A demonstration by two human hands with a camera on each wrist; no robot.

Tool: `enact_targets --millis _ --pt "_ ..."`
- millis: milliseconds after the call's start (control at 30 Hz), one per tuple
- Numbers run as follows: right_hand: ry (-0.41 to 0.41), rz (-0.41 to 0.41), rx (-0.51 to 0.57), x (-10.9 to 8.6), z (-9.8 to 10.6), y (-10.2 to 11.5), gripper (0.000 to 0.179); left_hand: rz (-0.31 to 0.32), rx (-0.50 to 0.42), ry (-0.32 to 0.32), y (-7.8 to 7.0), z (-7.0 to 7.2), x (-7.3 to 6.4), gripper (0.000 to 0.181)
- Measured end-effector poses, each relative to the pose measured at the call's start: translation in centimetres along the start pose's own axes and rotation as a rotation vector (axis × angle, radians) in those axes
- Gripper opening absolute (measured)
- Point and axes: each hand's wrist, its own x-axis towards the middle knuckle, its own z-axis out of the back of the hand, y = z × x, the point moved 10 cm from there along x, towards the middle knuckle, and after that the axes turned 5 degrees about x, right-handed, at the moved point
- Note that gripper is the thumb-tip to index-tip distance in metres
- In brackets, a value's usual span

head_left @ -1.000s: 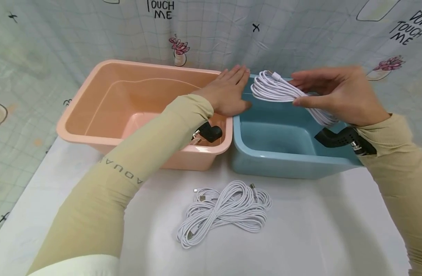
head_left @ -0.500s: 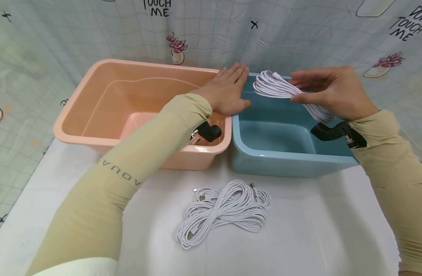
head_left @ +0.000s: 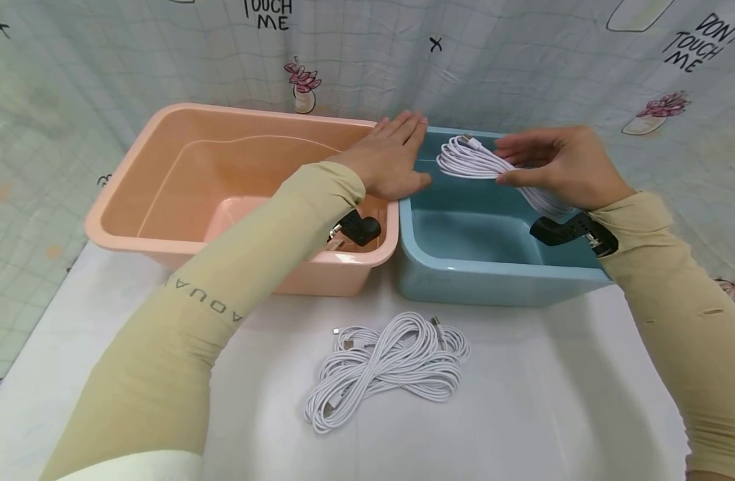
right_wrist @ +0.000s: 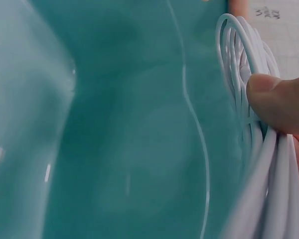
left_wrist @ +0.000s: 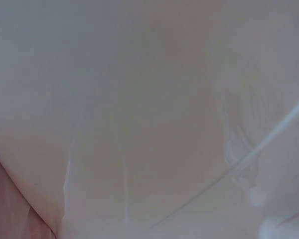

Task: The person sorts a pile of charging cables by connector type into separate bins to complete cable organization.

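Note:
My right hand (head_left: 562,167) pinches a coiled white cable (head_left: 472,160) between thumb and fingers, over the blue bin (head_left: 500,270). A connector end shows at the top of that coil. In the right wrist view the thumb (right_wrist: 271,97) presses across the looped strands of the white cable (right_wrist: 259,164), beside the bin's blue wall (right_wrist: 134,124). With fingers straight, my left hand (head_left: 391,157) rests on the meeting rims of the peach bin (head_left: 241,244) and the blue bin. The left wrist view is mostly a blurred pale bin wall (left_wrist: 154,124).
On the white tabletop (head_left: 512,401), in front of the bins, lies a pile of coiled white cables (head_left: 391,371) with several connector ends showing. A printed, gridded curtain (head_left: 367,60) hangs right behind the bins.
My right hand lowers slightly toward the blue bin with the cable still pinched. The left hand keeps its place on the rims. The whole head view shifts a little.

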Motion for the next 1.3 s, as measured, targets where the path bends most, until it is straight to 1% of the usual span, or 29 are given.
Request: enact_targets --millis 133,300,500,900,1133,1300 --pt "0.011 -0.017 0.016 0.0 -0.1 -0.5 0.052 -0.002 0.000 0.001 -0.1 0.0 0.1 0.088" --pt "0.012 -0.031 0.006 0.1 -0.2 -0.8 0.052 0.000 0.004 0.005 -0.1 0.1 0.3 0.087" --pt "0.026 -0.024 -0.020 0.3 -0.3 -0.8 0.051 0.008 0.010 0.005 0.1 0.3 0.3 0.088" --pt "0.071 -0.023 -0.029 0.4 -0.8 -0.9 0.050 0.006 0.003 0.003 0.1 0.3 0.3 0.087" --pt "0.051 -0.043 -0.006 0.5 -0.5 -1.2 0.047 0.000 0.002 0.013 0.1 0.1 0.3 0.086" --pt "0.058 -0.034 0.011 0.4 -0.7 -1.0 0.044 0.004 -0.003 0.008 0.1 0.0 0.3 0.086"
